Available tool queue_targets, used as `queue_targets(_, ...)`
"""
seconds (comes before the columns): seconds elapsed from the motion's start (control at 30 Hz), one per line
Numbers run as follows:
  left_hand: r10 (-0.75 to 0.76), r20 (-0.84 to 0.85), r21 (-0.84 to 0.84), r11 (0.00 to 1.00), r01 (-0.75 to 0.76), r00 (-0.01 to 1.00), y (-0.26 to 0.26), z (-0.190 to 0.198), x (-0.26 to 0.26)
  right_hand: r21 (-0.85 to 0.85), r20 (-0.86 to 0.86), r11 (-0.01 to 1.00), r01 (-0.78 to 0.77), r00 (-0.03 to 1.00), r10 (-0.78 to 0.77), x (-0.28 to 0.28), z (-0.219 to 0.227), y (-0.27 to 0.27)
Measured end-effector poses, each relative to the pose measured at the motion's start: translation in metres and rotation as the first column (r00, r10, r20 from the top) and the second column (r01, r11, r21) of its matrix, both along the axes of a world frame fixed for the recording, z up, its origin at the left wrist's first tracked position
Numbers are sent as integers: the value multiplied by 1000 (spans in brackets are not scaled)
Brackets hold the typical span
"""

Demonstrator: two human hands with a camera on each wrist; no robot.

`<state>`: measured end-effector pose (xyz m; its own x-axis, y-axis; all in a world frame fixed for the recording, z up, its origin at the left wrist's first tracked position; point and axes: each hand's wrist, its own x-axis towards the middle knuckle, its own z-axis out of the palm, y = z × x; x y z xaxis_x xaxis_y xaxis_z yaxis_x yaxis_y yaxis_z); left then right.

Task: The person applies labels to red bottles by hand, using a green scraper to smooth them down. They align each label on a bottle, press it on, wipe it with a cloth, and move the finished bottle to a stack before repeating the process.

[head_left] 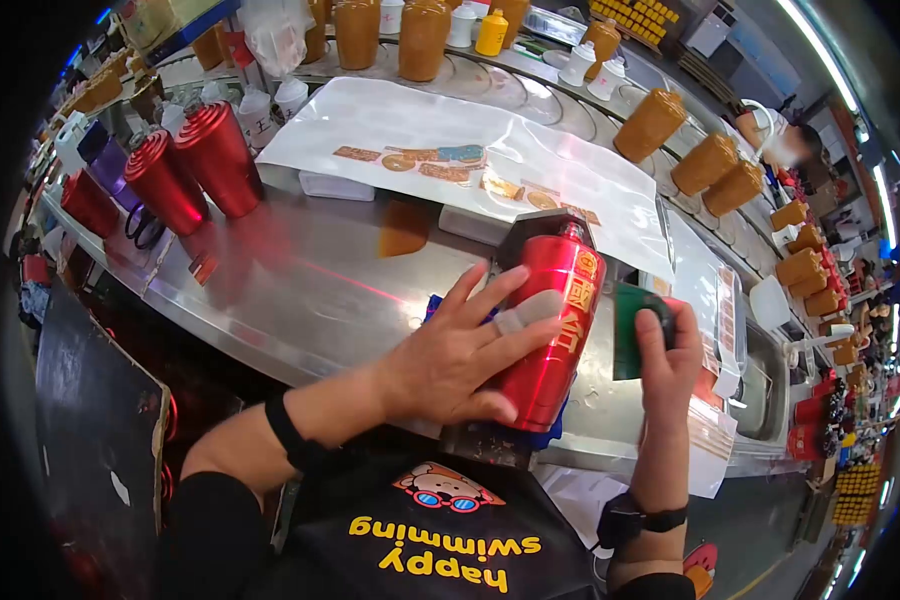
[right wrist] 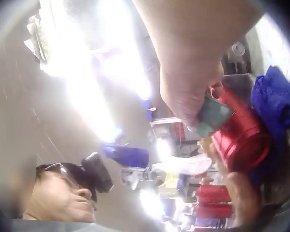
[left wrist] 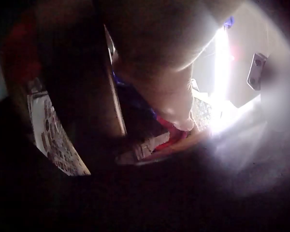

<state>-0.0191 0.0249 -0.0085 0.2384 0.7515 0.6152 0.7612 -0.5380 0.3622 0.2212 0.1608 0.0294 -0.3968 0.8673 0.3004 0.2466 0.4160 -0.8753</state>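
A red metallic bottle (head_left: 545, 345) with gold characters lies tilted on a dark holder over blue cloth (head_left: 542, 436). My left hand (head_left: 460, 350) rests on its left side with spread fingers, a pale band round some of them. Just right of the bottle, my right hand (head_left: 670, 345) pinches a flat green scraper (head_left: 626, 330) with a dark edge piece, apart from the bottle in the head view. In the right wrist view the green scraper (right wrist: 215, 116) overlaps the red bottle (right wrist: 241, 130). The left wrist view is dark, with part of the left hand (left wrist: 169, 92) showing.
Behind the bottle lies a clear sheet with gold decals (head_left: 530, 150). Several red bottles (head_left: 218, 160) stand at the left. Brown bottles (head_left: 425, 40) line a conveyor (head_left: 530, 95) at the back. A sink (head_left: 765, 385) is at the right; another person (head_left: 770, 135) is beyond the conveyor.
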Motion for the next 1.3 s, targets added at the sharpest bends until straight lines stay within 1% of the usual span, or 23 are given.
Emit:
queue_targets(0.03,-19,-71,28,999,21,997,14,5,-7,46,-5,999,-5,1000,5,-4,7,2)
queue_targets(0.07,1,-97,8,1000,0,995,28,10,-15,93,-7,996,-3,1000,3,-8,15,5)
queue_targets(0.1,14,-122,-6,1000,-15,992,44,16,-22,156,99,988,-20,995,4,-7,19,14)
queue_targets(0.13,25,-147,-19,999,-28,989,55,19,-27,177,114,982,-64,993,44,-11,21,27)
queue_targets(0.17,7,-78,13,1000,-6,997,62,16,-29,243,223,964,-111,973,56,-13,23,42)
queue_targets(0.2,10,-34,-12,1000,-10,999,63,17,-29,302,330,939,-164,942,59,-15,23,59)
queue_targets(0.27,19,50,-65,998,-15,999,54,21,-27,426,557,854,-299,831,13,-17,6,102)
queue_targets(0.3,51,-13,-140,989,-52,999,47,23,-30,361,591,876,-320,805,50,-25,4,113)
queue_targets(0.33,58,-16,-145,988,-60,998,41,22,-32,323,640,891,-320,767,43,-34,3,120)
queue_targets(0.4,77,-20,-152,985,-79,997,30,17,-35,296,798,858,-420,603,20,-45,-14,150)
queue_targets(0.43,82,-50,-159,983,-89,995,23,17,-38,263,838,860,-438,545,22,-51,-13,152)
queue_targets(0.5,81,-41,-155,984,-87,996,19,15,-44,206,898,853,-480,439,30,-65,-10,152)
queue_targets(0.57,80,-30,-124,989,-83,996,22,16,-52,208,904,849,-486,426,22,-75,-9,153)
queue_targets(0.63,65,-91,-190,979,-81,994,30,23,-66,200,910,856,-476,414,18,-80,-8,153)
queue_targets(0.67,53,-120,-222,972,-79,991,36,27,-72,199,928,863,-465,372,-14,-84,-5,155)
queue_targets(0.73,111,-155,-183,973,-139,982,45,29,-78,209,954,872,-443,286,-83,-93,3,156)
queue_targets(0.77,130,-187,-174,971,-163,974,50,30,-82,212,972,881,-423,186,-145,-97,8,154)
queue_targets(0.87,172,-278,-171,959,-225,945,62,32,-94,280,907,819,-501,418,-54,-85,-6,157)
queue_targets(0.9,189,-299,-167,955,-247,935,66,30,-97,205,931,858,-471,363,-23,-89,-9,154)
queue_targets(1.0,218,-331,-146,949,-278,918,73,25,-101,219,931,850,-480,362,-35,-89,-12,159)
queue_targets(1.07,226,-341,-128,951,-283,913,76,24,-100,215,943,868,-448,327,-65,-92,-8,160)
queue_targets(1.2,222,-332,-179,939,-292,917,71,25,-104,265,948,877,-402,275,-160,-90,-15,176)
queue_targets(1.3,221,-335,-213,929,-302,916,66,27,-103,255,953,914,-315,241,-183,-86,-13,191)
